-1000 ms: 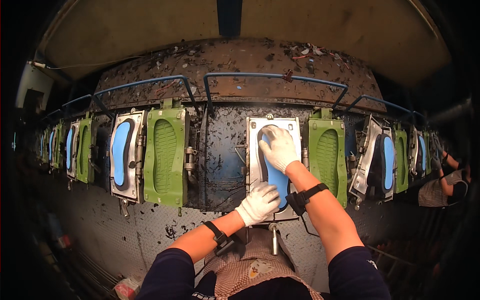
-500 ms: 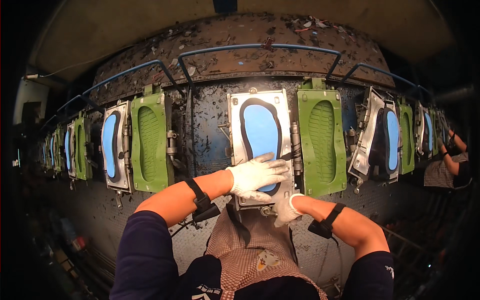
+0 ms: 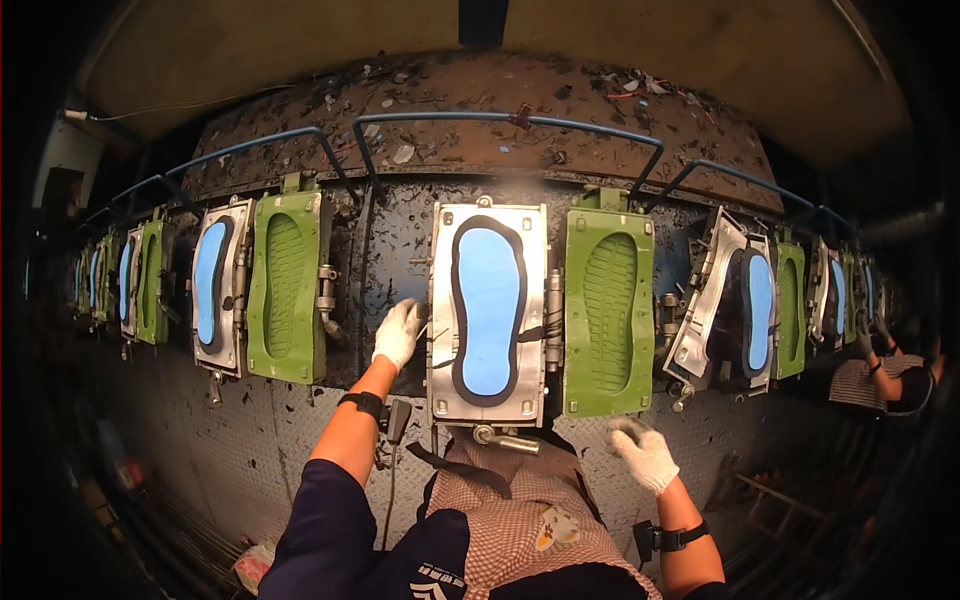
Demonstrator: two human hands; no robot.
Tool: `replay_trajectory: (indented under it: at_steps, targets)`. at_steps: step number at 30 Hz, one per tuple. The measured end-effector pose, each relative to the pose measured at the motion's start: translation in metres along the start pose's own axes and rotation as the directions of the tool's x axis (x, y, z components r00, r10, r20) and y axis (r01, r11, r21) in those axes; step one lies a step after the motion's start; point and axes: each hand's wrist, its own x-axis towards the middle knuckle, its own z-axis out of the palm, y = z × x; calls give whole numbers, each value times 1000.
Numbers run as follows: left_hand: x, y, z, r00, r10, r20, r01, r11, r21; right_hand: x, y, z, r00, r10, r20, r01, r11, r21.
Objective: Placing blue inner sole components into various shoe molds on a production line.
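In the middle, a silver metal mould half [image 3: 537, 300] lies upright before me. In its recess sits a blue sole pad [image 3: 490, 310] with a black rim [image 3: 468, 385]. My left hand [image 3: 398, 333], in a white knit glove, is just left of that mould, fingers stretched and apart, holding nothing. My right hand [image 3: 650, 460], gloved too, hovers off the lower right corner of a green mould half [image 3: 609, 310] with a tread-patterned sole cavity. Its fingertips are a dark, blurred smear; whether they hold anything does not show. A latch lever [image 3: 515, 443] juts from the silver half's near end.
More moulds stand in a row on both sides, including a green half [image 3: 287, 290] at left and a part-raised metal frame [image 3: 712, 300] at right. A blue rail [image 3: 440, 117] runs behind; scraps litter the brown board [image 3: 450, 80]. Another person [image 3: 880, 380] works far right.
My left hand has lifted off the blue pad and moved left of the mould. My right hand has left the latch lever and moved right. The view has shifted slightly.
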Motion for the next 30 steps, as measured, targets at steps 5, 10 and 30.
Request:
replay_trajectory:
  at_steps: [5, 10, 30]
  targets:
    - [-22, -76, -13, 972, 94, 217, -171, 914, 369, 43, 9, -80, 883, -260, -390, 221, 965, -142]
    - [-32, 36, -70, 922, -51, -384, 112, 984, 138, 106, 14, -181, 559, -729, -395, 179, 571, -801]
    - [-176, 461, 344, 987, 45, 157, -11, 977, -212, 208, 72, -327, 816, -576, -37, 277, 447, -851]
